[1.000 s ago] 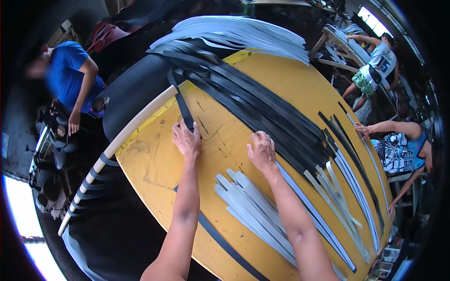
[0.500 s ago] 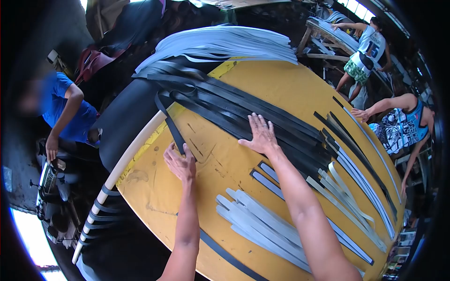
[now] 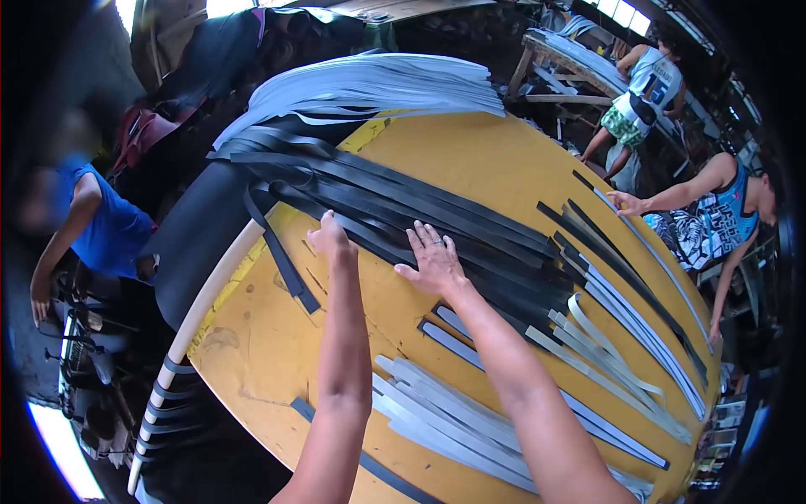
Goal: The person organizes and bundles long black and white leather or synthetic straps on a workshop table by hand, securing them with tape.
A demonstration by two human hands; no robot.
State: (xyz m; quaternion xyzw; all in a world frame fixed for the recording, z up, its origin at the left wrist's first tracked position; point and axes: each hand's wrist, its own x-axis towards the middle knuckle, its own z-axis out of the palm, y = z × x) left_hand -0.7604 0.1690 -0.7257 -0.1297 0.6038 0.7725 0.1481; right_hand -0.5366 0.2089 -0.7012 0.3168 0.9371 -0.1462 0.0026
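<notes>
- Left hand (image 3: pixel 330 238): fingers curled at the near edge of the black strips (image 3: pixel 420 210); whether it pinches one cannot be told
- Right hand (image 3: pixel 432 260): fingers spread, palm flat on the black strips
- Black strips: fanned diagonally across the yellow table (image 3: pixel 504 160); grey strips (image 3: pixel 453 412) nearer

We see the yellow table (image 3: pixel 495 168) filling the view. On it, our left hand (image 3: pixel 330 238) curls at the near edge of the black strips (image 3: pixel 403 202), and our right hand (image 3: pixel 432 260) lies flat with fingers spread on those same strips, just beside the left. Nearer us on the table lie grey strips (image 3: pixel 453 412). A loose black strip (image 3: pixel 281 252) crosses the pale pole (image 3: pixel 210 294) along the table's left rim. Beyond the table's right edge, a co-worker's hand (image 3: pixel 625 202) reaches toward it
</notes>
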